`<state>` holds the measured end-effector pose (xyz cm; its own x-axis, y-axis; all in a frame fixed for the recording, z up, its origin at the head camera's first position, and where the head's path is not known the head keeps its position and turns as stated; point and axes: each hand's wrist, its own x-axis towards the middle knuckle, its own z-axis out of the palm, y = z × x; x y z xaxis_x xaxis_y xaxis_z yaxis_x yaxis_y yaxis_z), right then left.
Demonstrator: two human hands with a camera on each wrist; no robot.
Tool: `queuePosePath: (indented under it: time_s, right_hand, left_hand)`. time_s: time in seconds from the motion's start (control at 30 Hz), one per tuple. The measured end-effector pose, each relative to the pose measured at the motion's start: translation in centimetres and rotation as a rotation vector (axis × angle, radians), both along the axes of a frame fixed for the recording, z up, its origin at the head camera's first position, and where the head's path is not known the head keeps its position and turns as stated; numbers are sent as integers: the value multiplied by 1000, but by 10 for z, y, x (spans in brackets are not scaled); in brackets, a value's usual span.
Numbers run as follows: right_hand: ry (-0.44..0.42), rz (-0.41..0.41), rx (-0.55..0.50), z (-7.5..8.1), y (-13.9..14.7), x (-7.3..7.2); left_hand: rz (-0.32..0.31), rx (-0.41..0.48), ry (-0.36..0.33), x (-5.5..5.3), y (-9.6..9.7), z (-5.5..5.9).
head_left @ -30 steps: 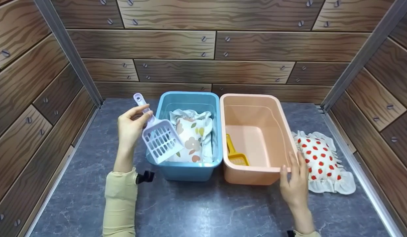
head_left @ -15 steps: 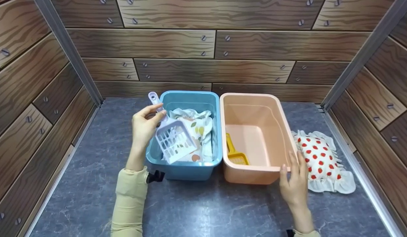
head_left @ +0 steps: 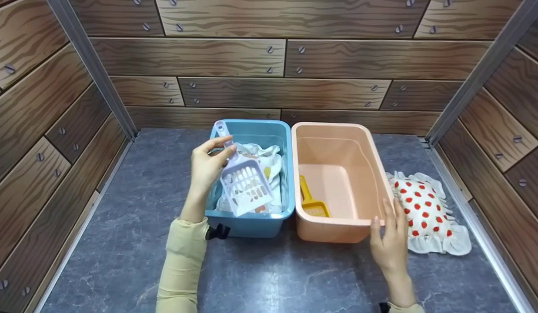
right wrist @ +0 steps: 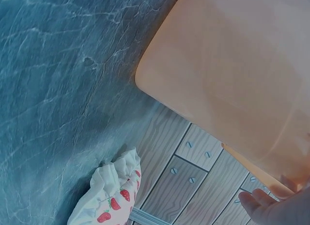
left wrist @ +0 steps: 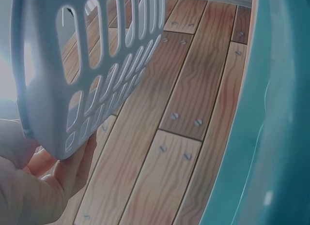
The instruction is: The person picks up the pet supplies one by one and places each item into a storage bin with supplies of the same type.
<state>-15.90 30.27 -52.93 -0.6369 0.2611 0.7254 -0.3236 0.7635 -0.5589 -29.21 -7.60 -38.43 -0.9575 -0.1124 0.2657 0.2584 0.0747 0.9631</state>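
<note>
In the head view my left hand point(head_left: 205, 165) pinches the handle of a lilac slotted litter scoop point(head_left: 247, 184), held over the blue tub point(head_left: 250, 224). Under the scoop, a white pillow point(head_left: 275, 174) with a leaf and flower print lies in that tub, partly covered from sight. The left wrist view shows the slotted scoop point(left wrist: 92, 55) close up, with the fingers behind its lower end. My right hand point(head_left: 389, 243) rests at the near right corner of the peach tub point(head_left: 334, 232), its fingers fairly straight along the rim. A yellow scoop point(head_left: 313, 202) lies inside the peach tub.
A ruffled white pillow with strawberries point(head_left: 425, 213) lies right of the peach tub, close to the right wall. Both tubs stand side by side on a dark marbled surface point(head_left: 269, 278). Wood-patterned panels point(head_left: 282, 93) enclose the back and sides.
My left hand has carried the lilac scoop rightward, from the blue tub's left edge to above its inside. The right hand has stayed on the peach tub's rim.
</note>
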Motion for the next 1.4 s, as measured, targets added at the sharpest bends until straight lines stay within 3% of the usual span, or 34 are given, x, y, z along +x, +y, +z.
queuePosePath:
  time_s: [0.57, 1.07, 1.4]
  right_hand:
    - [-25, 3, 4, -1, 2, -3]
    - [12, 1, -4, -1, 0, 0]
    - [5, 2, -2, 0, 0, 0]
  left_hand:
    - [-113, -18, 43, -1, 32, -3]
    - [-167, 18, -22, -9, 41, 1]
    - [-198, 2, -12, -13, 53, 7]
